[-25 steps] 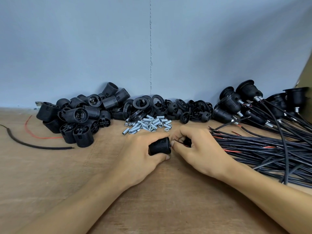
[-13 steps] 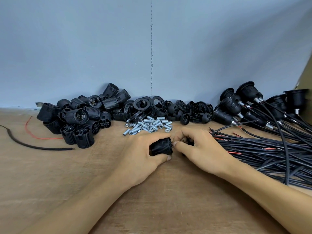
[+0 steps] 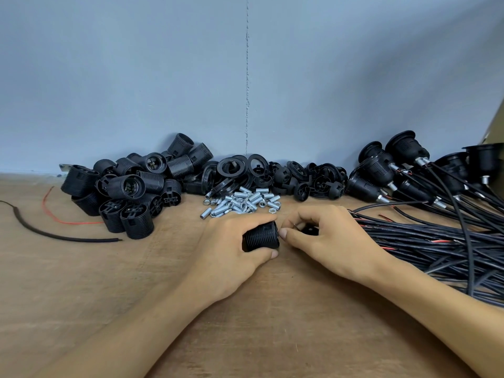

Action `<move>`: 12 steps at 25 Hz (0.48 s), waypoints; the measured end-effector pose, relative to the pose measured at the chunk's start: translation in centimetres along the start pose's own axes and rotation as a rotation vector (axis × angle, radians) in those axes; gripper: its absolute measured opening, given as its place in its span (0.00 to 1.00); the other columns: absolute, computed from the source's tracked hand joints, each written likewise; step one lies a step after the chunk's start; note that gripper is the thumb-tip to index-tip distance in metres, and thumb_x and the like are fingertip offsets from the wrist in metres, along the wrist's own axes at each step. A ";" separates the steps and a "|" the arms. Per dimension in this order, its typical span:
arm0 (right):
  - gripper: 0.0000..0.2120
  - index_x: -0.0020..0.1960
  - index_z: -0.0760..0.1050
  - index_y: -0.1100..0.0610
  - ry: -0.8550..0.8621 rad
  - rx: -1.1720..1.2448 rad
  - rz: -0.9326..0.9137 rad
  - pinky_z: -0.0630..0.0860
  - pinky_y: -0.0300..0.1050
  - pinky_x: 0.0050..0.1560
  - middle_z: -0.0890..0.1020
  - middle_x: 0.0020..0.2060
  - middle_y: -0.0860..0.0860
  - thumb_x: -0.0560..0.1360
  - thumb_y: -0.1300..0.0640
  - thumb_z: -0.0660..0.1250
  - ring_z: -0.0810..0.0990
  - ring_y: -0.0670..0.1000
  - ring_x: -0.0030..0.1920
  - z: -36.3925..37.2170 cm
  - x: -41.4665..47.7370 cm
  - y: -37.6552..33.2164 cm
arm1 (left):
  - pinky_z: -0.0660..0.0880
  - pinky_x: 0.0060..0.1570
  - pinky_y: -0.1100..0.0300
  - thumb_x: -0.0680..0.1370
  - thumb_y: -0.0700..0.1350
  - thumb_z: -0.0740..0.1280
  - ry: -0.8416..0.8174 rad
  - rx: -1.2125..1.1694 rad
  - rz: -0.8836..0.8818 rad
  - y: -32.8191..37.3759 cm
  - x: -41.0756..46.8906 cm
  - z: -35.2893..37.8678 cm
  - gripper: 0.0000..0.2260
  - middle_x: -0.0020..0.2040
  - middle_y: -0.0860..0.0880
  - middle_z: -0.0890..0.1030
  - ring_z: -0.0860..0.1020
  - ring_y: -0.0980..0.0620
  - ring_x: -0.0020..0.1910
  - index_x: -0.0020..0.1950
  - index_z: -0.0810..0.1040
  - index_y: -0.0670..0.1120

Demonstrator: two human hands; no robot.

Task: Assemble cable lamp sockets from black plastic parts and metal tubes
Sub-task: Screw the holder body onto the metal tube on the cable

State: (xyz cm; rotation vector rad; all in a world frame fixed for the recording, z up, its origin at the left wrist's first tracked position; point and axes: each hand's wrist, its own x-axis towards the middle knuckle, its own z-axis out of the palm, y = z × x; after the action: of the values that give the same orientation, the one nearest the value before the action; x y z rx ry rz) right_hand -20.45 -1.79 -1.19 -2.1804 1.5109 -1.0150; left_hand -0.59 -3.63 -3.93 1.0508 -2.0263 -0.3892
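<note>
Hardly anything has shifted since the earlier frames: both hands sit at the same spot on the worktop, with the same parts in them.

The black ribbed plastic socket body (image 3: 261,237) lies on its side at the middle of the brown wooden worktop (image 3: 109,296). The left hand (image 3: 231,249) wraps it, its grip clamped on the socket body with the fingers over the top and the thumb beneath. Just beside it, the right hand (image 3: 327,238) curls its fingers over a small black plastic part (image 3: 309,230), so its grip is closed on that part. The thumb tip reaches to the open end of the socket body. How the small part is shaped is mostly hidden by the fingers.

Just behind the hands lies a heap of short silver threaded metal tubes and nuts (image 3: 242,201). Left of it is a pile of black ribbed socket bodies (image 3: 128,192). Behind the tubes, flat black plastic rings (image 3: 237,170) lean on one another, and small black plastic caps (image 3: 319,181) lie to their right.

At the far right, finished black sockets with metal stubs (image 3: 403,170) rest against the pale grey-blue wall (image 3: 136,77). Their black cables (image 3: 450,246) run in a thick bundle along the worktop beside the right wrist.

At the far left, well apart from the hands, a loose black cable piece (image 3: 54,234) and a thin red wire (image 3: 62,219) lie on the wood.
</note>
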 end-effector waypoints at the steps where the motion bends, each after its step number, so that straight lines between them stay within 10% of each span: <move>1: 0.10 0.37 0.80 0.42 0.004 -0.006 0.002 0.70 0.26 0.42 0.82 0.35 0.35 0.74 0.54 0.74 0.80 0.36 0.40 0.0 0.0 0.0 | 0.72 0.52 0.63 0.68 0.53 0.77 0.001 -0.003 0.006 0.0 0.0 0.0 0.21 0.47 0.61 0.84 0.80 0.59 0.50 0.59 0.77 0.63; 12: 0.10 0.39 0.80 0.47 -0.062 0.016 -0.005 0.72 0.33 0.41 0.83 0.37 0.42 0.75 0.60 0.70 0.79 0.41 0.40 -0.3 0.1 0.4 | 0.75 0.54 0.57 0.69 0.51 0.78 -0.035 -0.023 -0.015 0.2 0.1 -0.1 0.21 0.48 0.59 0.85 0.80 0.59 0.51 0.60 0.79 0.62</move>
State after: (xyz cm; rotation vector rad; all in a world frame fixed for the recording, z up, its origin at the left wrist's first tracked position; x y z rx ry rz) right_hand -20.88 -1.99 -1.17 -2.1848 1.4663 -0.9490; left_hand -0.61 -3.57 -3.74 1.0521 -2.0416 -0.4403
